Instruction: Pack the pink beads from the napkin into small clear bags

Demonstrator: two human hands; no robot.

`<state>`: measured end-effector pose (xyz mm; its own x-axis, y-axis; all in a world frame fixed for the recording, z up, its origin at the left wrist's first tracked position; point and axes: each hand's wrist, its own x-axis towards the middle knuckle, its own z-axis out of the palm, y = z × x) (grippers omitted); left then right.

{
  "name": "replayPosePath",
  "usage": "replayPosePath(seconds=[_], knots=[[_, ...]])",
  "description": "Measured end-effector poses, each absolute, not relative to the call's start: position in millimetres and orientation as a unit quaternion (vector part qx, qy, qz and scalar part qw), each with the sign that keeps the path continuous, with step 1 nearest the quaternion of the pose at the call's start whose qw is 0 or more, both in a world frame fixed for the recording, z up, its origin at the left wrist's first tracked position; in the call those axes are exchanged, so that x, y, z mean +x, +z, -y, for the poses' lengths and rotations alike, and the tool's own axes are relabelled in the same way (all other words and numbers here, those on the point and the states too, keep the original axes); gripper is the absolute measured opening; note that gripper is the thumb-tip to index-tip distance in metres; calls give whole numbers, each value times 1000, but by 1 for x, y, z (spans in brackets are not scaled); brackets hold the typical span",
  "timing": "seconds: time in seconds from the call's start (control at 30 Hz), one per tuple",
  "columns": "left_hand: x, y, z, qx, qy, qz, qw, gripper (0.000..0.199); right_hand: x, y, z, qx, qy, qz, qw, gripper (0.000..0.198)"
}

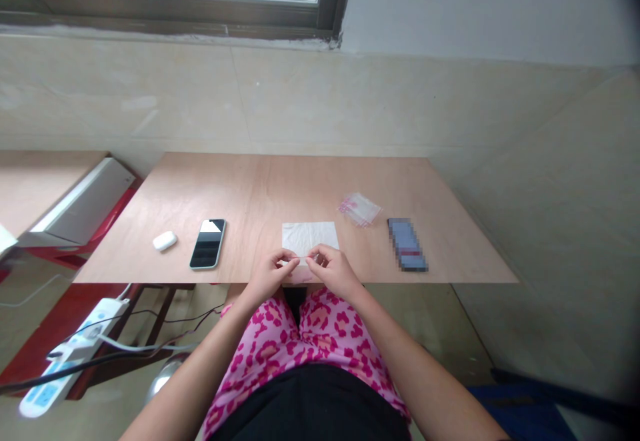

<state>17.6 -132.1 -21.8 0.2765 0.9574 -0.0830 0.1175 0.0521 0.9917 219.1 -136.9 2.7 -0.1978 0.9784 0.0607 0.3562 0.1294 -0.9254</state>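
Note:
My left hand (278, 270) and my right hand (329, 268) meet at the table's front edge, fingers pinched. Between their fingertips stretches what looks like a small clear plastic bag (301, 271), with a thin pale line along its top and a faint pink tint below. Its outline is hard to make out. Just beyond the fingers, a white sheet of tissue (310, 233) lies flat, its near part covered by the hands. To the right and farther back rest several clear plastic bags (360, 209) with pink edges, in a loose pile.
A phone (207, 244) and a white earbud case (165, 241) lie on the wooden table (260, 187) at left. Another phone (407, 245), its screen blurred out, lies at right. Below the left edge, a power strip (75, 354) trails cables. A wall and window stand behind.

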Motion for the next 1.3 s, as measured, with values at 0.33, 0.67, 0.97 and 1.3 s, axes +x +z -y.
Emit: replayPosePath(seconds=[0.33, 0.67, 0.97, 1.3], knots=[[16, -17, 134, 576, 367, -462, 566, 34, 220, 6, 138, -503, 431, 660, 355, 15], [19, -23, 137, 581, 363, -447, 575, 38, 218, 11, 141, -498, 412, 675, 356, 19], [13, -19, 131, 571, 366, -473, 562, 34, 220, 13, 139, -503, 409, 667, 368, 17], [12, -14, 129, 588, 369, -461, 553, 31, 220, 12, 138, -504, 413, 660, 374, 16]])
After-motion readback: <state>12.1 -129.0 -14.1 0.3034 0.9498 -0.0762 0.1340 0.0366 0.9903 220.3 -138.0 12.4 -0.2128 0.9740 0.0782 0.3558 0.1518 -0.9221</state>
